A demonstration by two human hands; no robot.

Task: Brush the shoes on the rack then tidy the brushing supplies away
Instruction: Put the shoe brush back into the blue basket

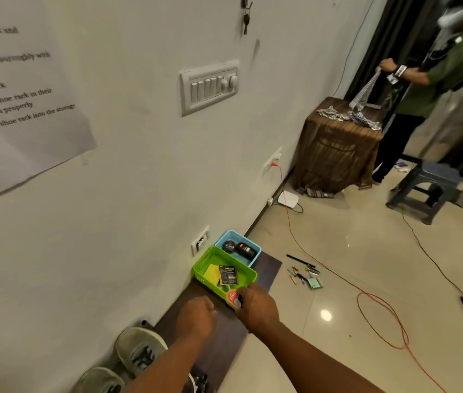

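Observation:
My right hand grips a red and white polish container at the near corner of a green basket. That basket holds a yellow cloth and a black packet. Behind it a blue basket contains two dark polish tins. My left hand hovers fisted over the dark rack top, holding nothing visible. A pair of pale grey sneakers sits on the rack at the lower left.
A wall with switches and a taped paper sheet runs along the left. Pens and a red cable lie on the tiled floor. Farther back stand a cloth-covered table, a grey stool and a person in green.

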